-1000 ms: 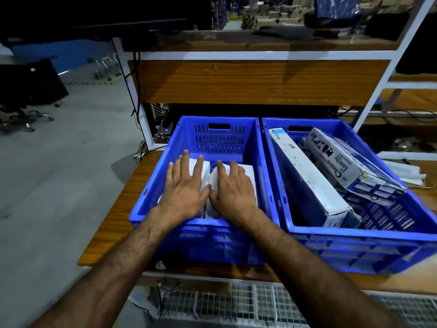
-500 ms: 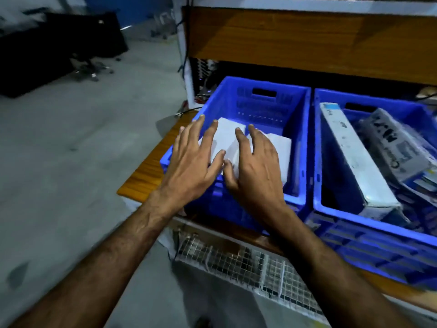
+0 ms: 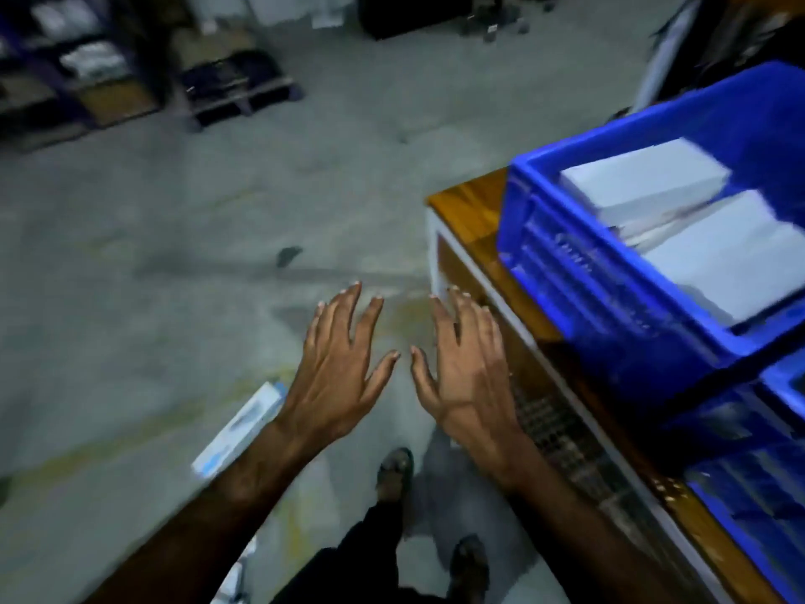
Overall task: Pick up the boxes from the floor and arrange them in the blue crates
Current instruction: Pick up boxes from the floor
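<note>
Your view is dim and bluish, with motion blur smearing almost everything. The blue crate (image 3: 618,272) at 3 o'clock streaks worst; its white boxes (image 3: 644,185) are the brightest patches. The shelves (image 3: 87,71) at 11 o'clock sink into soft dark. Lines bow toward the edges. Both hands stay fairly sharp at centre.

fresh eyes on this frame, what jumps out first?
Two bare, empty hands, the left hand and right hand, spread open over the grey floor at centre. At right, a blue crate on a wooden table holds two white boxes. A white-and-blue box lies on the floor, partly hidden behind the left wrist.
</note>
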